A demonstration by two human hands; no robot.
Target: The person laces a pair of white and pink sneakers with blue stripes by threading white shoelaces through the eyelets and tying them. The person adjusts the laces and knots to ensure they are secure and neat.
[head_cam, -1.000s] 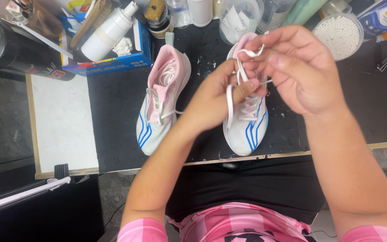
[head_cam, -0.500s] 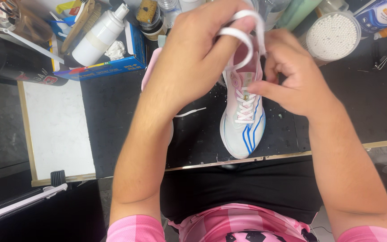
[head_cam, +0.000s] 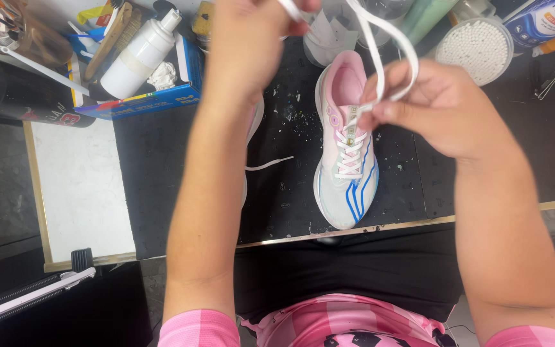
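Left hand [head_cam: 252,45] raised high at the top edge, forearm running almost straight up the frame, fingers closed around one end of the white lace [head_cam: 380,48]. Right hand [head_cam: 441,109] lower and to the right, forearm angled in from the bottom right, thumb and fingertips pinching the lace just above the eyelets. Lace arcs between the two hands in a loop over the shoe opening.

Shoe [head_cam: 347,148] sits flat on the black counter [head_cam: 290,193], toe toward the person, heel away: pink tongue and lining, white toe, blue stripes on the side. Lower eyelets are laced. Second shoe [head_cam: 253,119] lies just left of it, mostly hidden behind the left forearm; its loose lace end [head_cam: 271,164] trails out on the counter.

Back of the counter: white bottle [head_cam: 139,54] lying in a blue box [head_cam: 155,96], round tub of cotton swabs [head_cam: 476,45] at right. White board [head_cam: 81,186] beside the black surface on the left.
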